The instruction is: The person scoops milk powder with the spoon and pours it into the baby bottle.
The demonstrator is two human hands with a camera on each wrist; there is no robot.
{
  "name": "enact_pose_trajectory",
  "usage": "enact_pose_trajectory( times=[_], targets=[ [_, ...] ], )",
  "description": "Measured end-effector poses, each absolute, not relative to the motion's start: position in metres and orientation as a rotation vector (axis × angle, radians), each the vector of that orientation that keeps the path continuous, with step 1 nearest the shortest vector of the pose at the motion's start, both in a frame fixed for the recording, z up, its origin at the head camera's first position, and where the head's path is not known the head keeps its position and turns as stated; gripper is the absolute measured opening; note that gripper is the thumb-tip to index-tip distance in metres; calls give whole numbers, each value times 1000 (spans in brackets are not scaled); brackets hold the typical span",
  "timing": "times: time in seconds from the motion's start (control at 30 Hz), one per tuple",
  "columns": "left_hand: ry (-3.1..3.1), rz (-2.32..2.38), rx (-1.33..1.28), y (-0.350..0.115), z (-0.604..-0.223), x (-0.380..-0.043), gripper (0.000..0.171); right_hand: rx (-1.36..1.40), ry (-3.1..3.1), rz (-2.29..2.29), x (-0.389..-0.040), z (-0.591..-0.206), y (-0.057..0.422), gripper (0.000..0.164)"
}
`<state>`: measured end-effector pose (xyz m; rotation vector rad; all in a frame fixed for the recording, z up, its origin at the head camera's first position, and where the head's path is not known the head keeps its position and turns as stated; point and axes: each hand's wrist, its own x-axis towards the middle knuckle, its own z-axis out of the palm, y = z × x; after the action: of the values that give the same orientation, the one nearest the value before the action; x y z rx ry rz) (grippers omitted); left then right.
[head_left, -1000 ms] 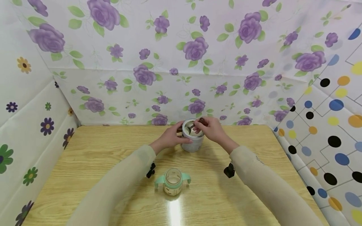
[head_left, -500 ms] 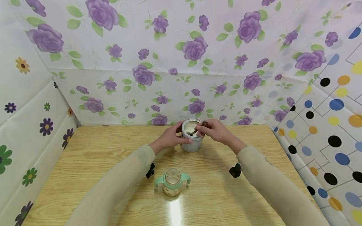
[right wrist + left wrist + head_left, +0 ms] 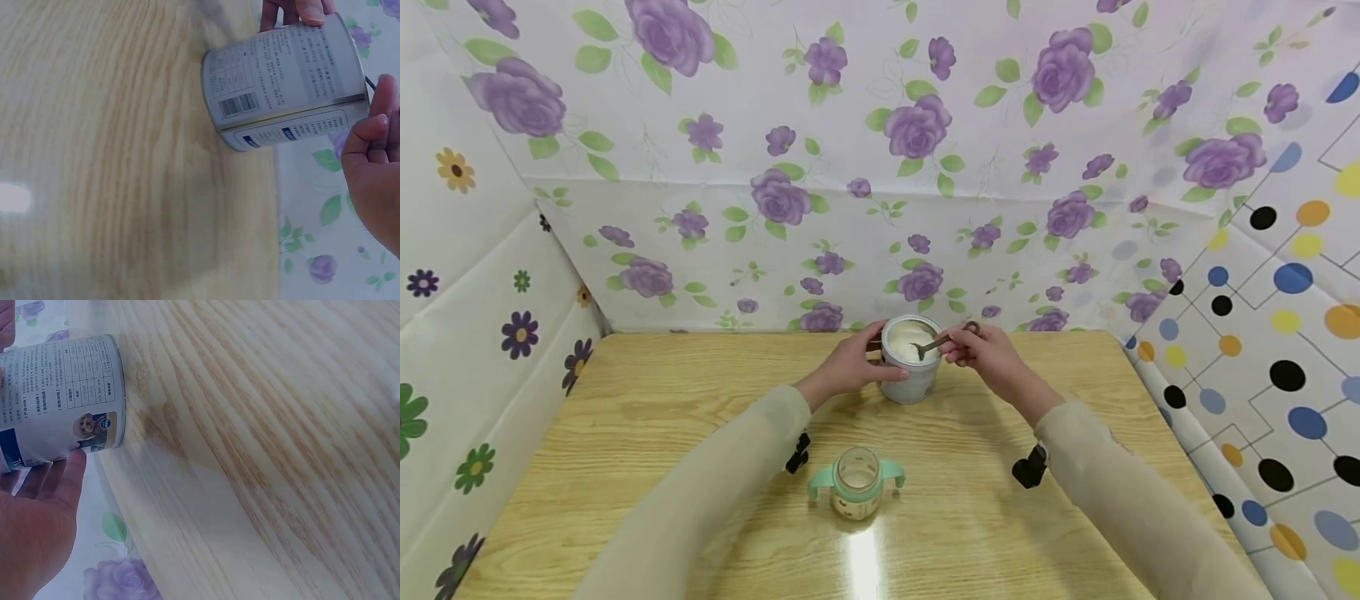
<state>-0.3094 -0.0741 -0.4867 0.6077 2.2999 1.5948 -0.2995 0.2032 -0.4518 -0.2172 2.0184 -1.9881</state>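
An open tin can (image 3: 907, 388) of pale powder stands near the table's back edge. My left hand (image 3: 848, 367) grips its left side, thumb in front and fingers behind. Between the thumb and fingers of my right hand (image 3: 988, 353) is the dark handle of a spoon (image 3: 935, 342), whose bowl lies inside the rim, at the powder. Printed text, a table and a small dog picture cover the white can (image 3: 69, 394) in the left wrist view. In the right wrist view, a barcode shows on the can (image 3: 281, 81), while most of the spoon is hidden.
A lidless clear baby bottle (image 3: 857, 500) with two mint-green handles stands nearer on the wooden table (image 3: 700, 383). Behind the table hangs a floral cloth (image 3: 857, 250); a dotted cloth (image 3: 1270, 350) flanks the right side.
My right hand has drawn back rightward from over the can, tilting the spoon handle lower toward the right, so more powder shows. My left hand stays on the can.
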Motion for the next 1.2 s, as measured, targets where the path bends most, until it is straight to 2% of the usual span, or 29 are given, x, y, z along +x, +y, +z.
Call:
enact_pose_trajectory(
  times=[0.1, 0.4, 1.2],
  targets=[
    [2301, 1591, 602, -74, -487, -309, 93, -133, 1884, -2120, -297, -457, 206, 44],
    [2300, 1592, 602, -75, -489, -310, 95, 46, 1561, -2361, -289, -469, 212, 26],
    [2294, 1592, 606, -76, -491, -312, 95, 33, 1512, -2433, -289, -469, 208, 27]
  ],
)
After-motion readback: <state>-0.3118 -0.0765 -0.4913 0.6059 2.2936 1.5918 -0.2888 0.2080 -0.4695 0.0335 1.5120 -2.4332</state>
